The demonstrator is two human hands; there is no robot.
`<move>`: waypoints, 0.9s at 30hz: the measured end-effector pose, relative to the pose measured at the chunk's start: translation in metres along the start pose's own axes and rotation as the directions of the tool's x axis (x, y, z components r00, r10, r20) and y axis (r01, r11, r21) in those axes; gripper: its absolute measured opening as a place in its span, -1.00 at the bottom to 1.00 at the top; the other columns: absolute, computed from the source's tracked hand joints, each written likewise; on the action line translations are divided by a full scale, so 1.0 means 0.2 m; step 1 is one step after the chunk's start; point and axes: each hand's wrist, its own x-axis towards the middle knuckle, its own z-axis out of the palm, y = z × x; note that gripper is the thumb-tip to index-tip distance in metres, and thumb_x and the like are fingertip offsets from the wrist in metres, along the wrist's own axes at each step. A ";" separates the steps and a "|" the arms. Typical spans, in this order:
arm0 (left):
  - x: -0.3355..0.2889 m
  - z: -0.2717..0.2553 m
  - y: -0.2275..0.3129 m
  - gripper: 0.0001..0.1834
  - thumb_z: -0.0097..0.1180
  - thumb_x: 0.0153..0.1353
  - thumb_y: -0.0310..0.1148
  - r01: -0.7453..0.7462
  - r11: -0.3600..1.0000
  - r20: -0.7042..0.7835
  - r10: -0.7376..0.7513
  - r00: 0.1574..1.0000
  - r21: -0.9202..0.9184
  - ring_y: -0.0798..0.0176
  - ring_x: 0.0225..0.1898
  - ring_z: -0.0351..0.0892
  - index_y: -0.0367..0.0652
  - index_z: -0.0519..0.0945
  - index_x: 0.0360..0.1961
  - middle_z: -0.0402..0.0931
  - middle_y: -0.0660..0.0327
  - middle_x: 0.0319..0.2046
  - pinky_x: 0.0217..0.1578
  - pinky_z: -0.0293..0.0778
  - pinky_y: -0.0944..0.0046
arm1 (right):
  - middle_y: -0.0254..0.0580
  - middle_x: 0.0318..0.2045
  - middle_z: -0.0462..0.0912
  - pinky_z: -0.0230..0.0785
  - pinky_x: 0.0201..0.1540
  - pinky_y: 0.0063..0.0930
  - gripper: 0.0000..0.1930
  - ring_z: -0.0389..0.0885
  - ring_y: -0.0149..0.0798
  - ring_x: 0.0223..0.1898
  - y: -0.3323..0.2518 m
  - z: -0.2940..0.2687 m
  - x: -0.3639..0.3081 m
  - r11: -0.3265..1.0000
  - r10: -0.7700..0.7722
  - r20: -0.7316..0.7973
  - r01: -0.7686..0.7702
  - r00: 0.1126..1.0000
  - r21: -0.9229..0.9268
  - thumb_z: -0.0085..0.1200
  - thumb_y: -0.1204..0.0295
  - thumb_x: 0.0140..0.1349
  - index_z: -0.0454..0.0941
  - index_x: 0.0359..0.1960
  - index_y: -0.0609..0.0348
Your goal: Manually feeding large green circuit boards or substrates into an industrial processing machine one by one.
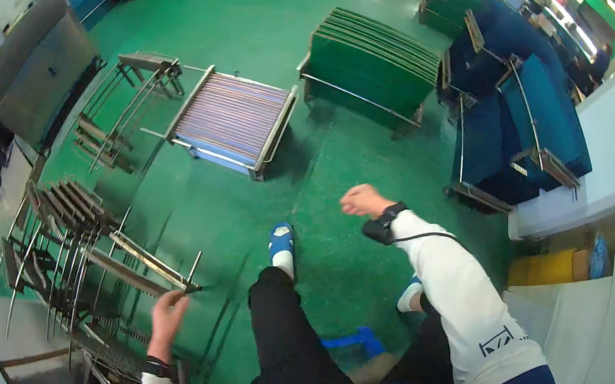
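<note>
Metal rack (150, 258) — left hand (166, 319) clamped on, right hand (365, 201) loosely parted — stands beside nested racks (76, 205), cart (230, 119) beyond.

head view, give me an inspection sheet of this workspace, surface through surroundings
Surface: green floor, dark streaks
Job's things: metal rack, lower left
Clutter: blue item between the legs, kind unclear
Hands: left hand with fingers at the rack's end, grip unclear; right hand above the floor, nothing seen in it
Cables: black cord along the right sleeve
Surroundings: green boards, striped-top rack, dark-blue panels
</note>
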 end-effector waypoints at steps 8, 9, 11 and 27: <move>0.01 0.79 0.90 -0.68 0.34 -0.01 -0.13 -0.738 0.624 0.569 0.520 0.637 0.256 0.05 -0.10 0.55 -0.08 0.64 -0.29 0.61 0.18 -0.23 -0.02 0.36 0.03 | 0.01 -0.40 0.69 0.49 -0.21 -0.11 -0.76 0.65 0.08 -0.33 0.31 -0.95 0.29 0.691 -0.315 -0.303 -0.001 0.899 -0.723 0.19 0.23 -0.01 0.69 -0.46 0.15; 0.05 0.85 0.90 -0.71 0.33 -0.02 -0.16 -0.732 0.641 0.567 0.522 0.637 0.233 0.07 -0.12 0.55 -0.08 0.63 -0.34 0.61 0.21 -0.25 -0.06 0.37 0.05 | -0.04 -0.35 0.71 0.48 -0.16 -0.14 -0.75 0.66 0.04 -0.26 0.34 -1.07 0.38 0.671 -0.254 -0.343 -0.091 0.904 -0.736 0.22 0.22 0.04 0.69 -0.40 0.14; 0.11 0.89 0.90 -0.77 0.29 -0.03 -0.23 -0.716 0.660 0.594 0.489 0.639 0.226 0.11 -0.16 0.57 -0.08 0.61 -0.37 0.61 0.24 -0.27 -0.11 0.38 0.08 | -0.05 -0.31 0.71 0.48 -0.15 -0.15 -0.74 0.65 0.03 -0.23 0.35 -1.23 0.61 0.722 -0.306 -0.381 -0.048 0.872 -0.690 0.21 0.20 0.07 0.69 -0.37 0.13; 0.67 1.11 1.28 -0.80 0.20 0.07 -0.42 -0.448 0.850 0.737 0.112 0.667 0.276 -0.08 -0.12 0.51 -0.22 0.57 -0.26 0.54 0.05 -0.20 -0.14 0.35 -0.03 | 0.12 0.10 0.51 0.32 0.17 -0.04 -0.32 0.47 0.14 0.12 0.46 -1.78 1.72 0.590 -0.435 -0.486 -0.168 0.758 -0.790 0.17 0.10 0.11 0.37 0.23 0.19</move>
